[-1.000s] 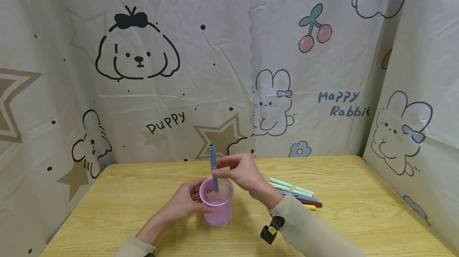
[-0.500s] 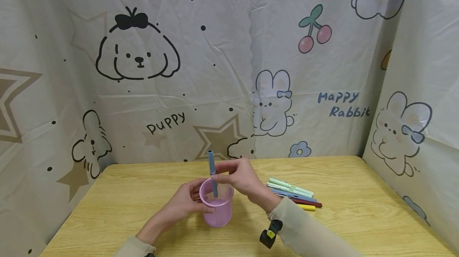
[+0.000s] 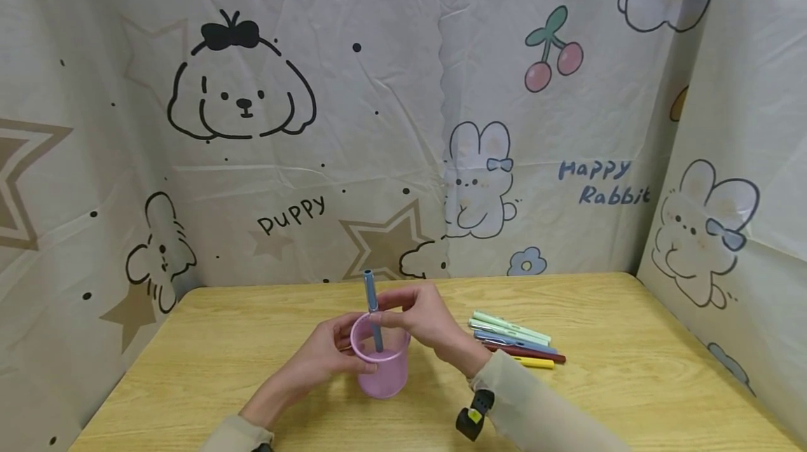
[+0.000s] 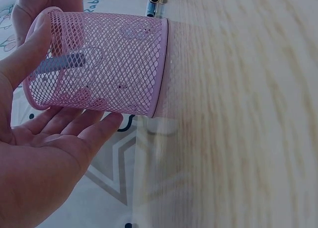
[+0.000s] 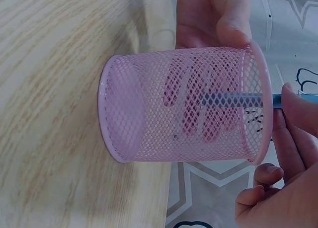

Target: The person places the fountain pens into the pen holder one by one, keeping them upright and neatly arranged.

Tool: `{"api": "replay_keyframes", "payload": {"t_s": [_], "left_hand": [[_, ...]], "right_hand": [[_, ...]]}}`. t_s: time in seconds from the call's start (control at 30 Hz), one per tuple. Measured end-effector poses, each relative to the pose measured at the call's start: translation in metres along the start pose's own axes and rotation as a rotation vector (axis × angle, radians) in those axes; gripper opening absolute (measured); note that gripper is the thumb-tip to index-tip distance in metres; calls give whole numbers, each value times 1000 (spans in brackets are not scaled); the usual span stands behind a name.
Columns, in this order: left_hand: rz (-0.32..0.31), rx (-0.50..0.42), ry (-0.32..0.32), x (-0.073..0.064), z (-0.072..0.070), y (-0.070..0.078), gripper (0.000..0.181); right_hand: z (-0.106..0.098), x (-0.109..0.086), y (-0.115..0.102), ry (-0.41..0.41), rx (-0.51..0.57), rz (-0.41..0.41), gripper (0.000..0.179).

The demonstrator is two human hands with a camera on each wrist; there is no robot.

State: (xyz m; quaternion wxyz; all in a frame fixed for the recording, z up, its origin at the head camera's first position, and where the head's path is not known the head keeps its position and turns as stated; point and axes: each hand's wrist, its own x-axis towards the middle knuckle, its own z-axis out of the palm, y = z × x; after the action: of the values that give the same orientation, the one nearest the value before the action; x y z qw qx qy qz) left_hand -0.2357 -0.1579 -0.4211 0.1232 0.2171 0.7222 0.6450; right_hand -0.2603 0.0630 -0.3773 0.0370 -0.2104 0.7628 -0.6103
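Observation:
A pink mesh pen holder (image 3: 386,380) stands upright on the wooden table, its round mouth facing up. My left hand (image 3: 324,352) grips its side, thumb at the front near the rim and fingers behind, seen through the mesh in the right wrist view. My right hand (image 3: 433,322) pinches a blue pen (image 3: 370,291) above the mouth. The pen is nearly vertical, its lower part inside the holder and its tip still above the bottom; in the left wrist view the lower part (image 4: 62,63) shows through the mesh.
Several pens (image 3: 513,340) in light green, blue, dark red and yellow lie in a loose pile to the right, beyond my right forearm. A printed cloth (image 3: 302,158) hangs behind and beside the wooden table (image 3: 252,326).
My right hand has lowered the blue pen further into the pen holder. The left hand and the holder have stayed in place.

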Motion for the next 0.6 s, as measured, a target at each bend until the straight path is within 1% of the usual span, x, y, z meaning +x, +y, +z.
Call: {"api": "replay_keyframes", "payload": {"t_s": [0.27,0.6], "left_hand": [[10,-16,-12,1,0,-1,78],[11,-17,-15,0,0,0,75]], "right_hand": [[1,-1,5,-32,7,-12,22],[-1,-3,7,-70,-41,-28,24]]}}
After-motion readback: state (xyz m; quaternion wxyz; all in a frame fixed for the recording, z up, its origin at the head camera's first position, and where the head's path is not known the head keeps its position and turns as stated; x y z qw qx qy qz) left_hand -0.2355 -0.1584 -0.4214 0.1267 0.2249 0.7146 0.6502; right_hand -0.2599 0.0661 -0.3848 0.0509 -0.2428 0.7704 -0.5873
